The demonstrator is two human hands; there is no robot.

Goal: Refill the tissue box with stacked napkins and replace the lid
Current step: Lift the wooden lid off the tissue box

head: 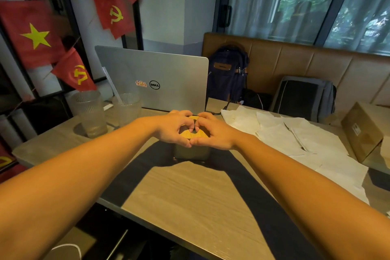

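Now: lid [195,134] on box [191,153], gripped both sides

Hands hide most of the wooden lid, and the box's contents cannot be seen. Left hand [175,129] and right hand [213,133] each curl fingers and thumb round the lid's edges. Right of the box lie loose napkins [295,139] and a carton [363,133]; behind it a laptop [154,78]; left of it two glasses [90,112].

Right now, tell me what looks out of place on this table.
The napkins lie loose and overlapping across the table right of the tissue box, not stacked, while the left hand and right hand grip its lid.
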